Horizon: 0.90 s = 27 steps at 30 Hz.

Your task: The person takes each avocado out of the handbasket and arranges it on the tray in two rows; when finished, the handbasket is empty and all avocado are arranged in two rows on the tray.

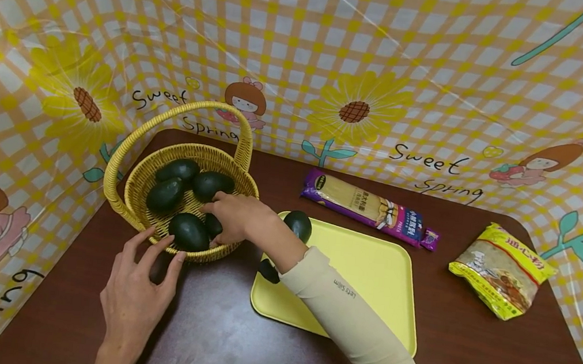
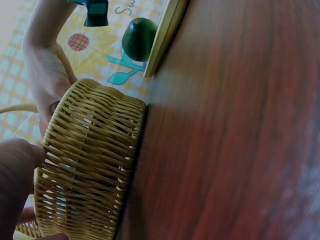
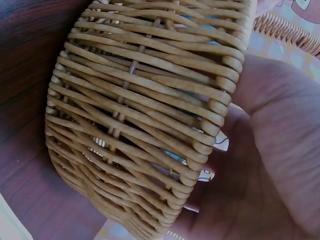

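Note:
Several dark green avocados [image 1: 189, 234] lie in a yellow woven basket [image 1: 197, 152] with a tall arched handle. My right hand [image 1: 238, 218] reaches over the basket's right rim, its fingers and thumb around a partly hidden avocado [image 1: 212, 225] inside. In the right wrist view the basket's woven side [image 3: 130, 110] hides the fingertips. My left hand [image 1: 138, 293] is at the front rim with spread, slightly bent fingers, the thumb [image 2: 20, 155] touching the weave. Two more avocados [image 1: 298, 225] are on a yellow tray [image 1: 366, 275], one partly covered by my right forearm.
Behind the tray lies a purple pasta packet [image 1: 367, 206]. A yellow bag of pasta [image 1: 503, 271] sits at the table's right side. A checked cloth with flowers [image 1: 360, 49] hangs behind and beside the brown table [image 1: 216, 326].

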Motion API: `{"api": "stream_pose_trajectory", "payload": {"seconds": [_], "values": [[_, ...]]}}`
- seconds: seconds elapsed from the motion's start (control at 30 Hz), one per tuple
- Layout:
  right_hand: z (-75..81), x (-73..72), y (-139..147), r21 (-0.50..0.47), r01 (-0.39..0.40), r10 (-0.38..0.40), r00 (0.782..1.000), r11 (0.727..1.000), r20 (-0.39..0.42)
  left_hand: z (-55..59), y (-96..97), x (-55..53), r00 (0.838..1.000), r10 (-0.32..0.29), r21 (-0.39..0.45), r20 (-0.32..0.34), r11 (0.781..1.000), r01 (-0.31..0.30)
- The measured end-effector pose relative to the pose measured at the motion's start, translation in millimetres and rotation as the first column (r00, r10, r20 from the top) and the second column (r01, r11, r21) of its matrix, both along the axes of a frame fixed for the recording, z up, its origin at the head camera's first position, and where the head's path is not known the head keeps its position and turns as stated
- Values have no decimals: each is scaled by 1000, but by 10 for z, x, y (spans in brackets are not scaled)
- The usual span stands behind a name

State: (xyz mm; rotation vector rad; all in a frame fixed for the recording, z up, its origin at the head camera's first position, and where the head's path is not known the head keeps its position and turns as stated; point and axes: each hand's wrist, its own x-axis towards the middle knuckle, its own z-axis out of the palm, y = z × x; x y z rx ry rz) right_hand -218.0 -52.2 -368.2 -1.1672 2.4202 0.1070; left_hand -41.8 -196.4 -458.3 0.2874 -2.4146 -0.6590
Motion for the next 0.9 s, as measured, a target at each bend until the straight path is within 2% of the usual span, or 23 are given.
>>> {"api": "stream_pose_trajectory", "payload": {"seconds": [0.17,0.37,0.9], "values": [[-3,-50,0,9,8,-8,999,1000,32,9,11,-4,1000,4,1,14,1000,-4],[-29,-101,7,-26,4,-3,999,1000,48,16,9,-3,1000,5,5,16,1000,-6],[-44,-134,61,-57,-11,8,999,998,-50,14,13,-2,1000,1,10,2,1000,-1]]}}
